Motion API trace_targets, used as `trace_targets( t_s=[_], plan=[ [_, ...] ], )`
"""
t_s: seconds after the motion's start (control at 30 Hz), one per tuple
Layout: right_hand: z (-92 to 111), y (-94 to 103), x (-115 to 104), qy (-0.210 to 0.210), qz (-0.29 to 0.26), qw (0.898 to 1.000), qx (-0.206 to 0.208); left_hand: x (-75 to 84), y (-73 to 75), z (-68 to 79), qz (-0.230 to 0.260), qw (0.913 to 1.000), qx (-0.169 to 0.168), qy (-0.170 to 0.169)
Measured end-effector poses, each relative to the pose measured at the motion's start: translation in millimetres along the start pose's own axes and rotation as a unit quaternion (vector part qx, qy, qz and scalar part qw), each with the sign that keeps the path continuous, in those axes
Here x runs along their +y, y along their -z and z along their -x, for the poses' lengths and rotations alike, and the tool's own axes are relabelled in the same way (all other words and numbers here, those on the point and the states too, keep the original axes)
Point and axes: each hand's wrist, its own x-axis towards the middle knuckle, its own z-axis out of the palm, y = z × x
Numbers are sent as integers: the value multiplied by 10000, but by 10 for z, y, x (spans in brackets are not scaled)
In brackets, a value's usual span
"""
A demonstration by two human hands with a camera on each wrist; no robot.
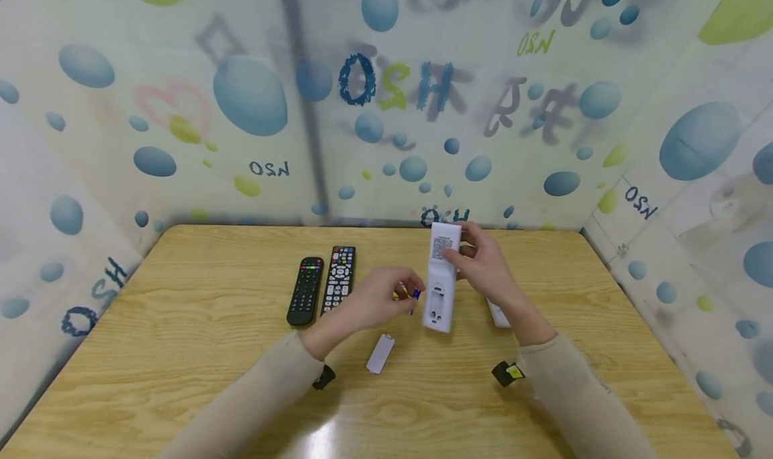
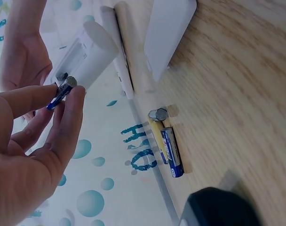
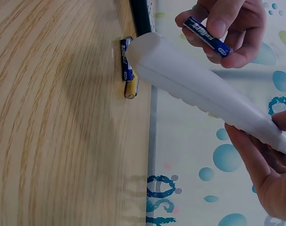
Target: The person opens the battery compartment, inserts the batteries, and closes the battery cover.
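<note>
In my left hand (image 1: 382, 294), a small blue and silver battery (image 3: 206, 36) is pinched between thumb and fingers. It is close beside the lower end of a white remote control (image 1: 443, 271). My right hand (image 1: 486, 264) grips that remote by its upper part, thumb on the back and fingers around the far side. The remote's back faces me, tilted up off the table, with its battery compartment (image 1: 437, 304) uncovered. A white battery cover (image 1: 380, 353) lies on the table below the left hand.
Two black remotes, a shorter one (image 1: 304, 291) and a longer one (image 1: 339, 271), lie left of the hands. Another white remote (image 1: 499, 315) is partly hidden by the right forearm. A blue battery (image 2: 173, 153) and a yellow battery (image 2: 157, 134) lie together on the wooden table (image 1: 199, 311).
</note>
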Motion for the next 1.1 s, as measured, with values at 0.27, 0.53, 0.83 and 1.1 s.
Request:
trace_targets(
  t_s=[0.27,0.53,0.83,1.1],
  plan=[
    [-12,-24,21,-42,-136,9999,-69,32,-51,24,119,9996,246,-79],
    [-24,-42,31,-4,-148,9999,-58,60,-104,34,148,9977,554,-366],
    [-24,-64,22,-69,-200,9998,-37,93,-144,42,131,9961,652,-575],
    [-19,-76,26,-56,-279,9996,-21,83,-184,57,-51,9942,766,-752]
  ],
)
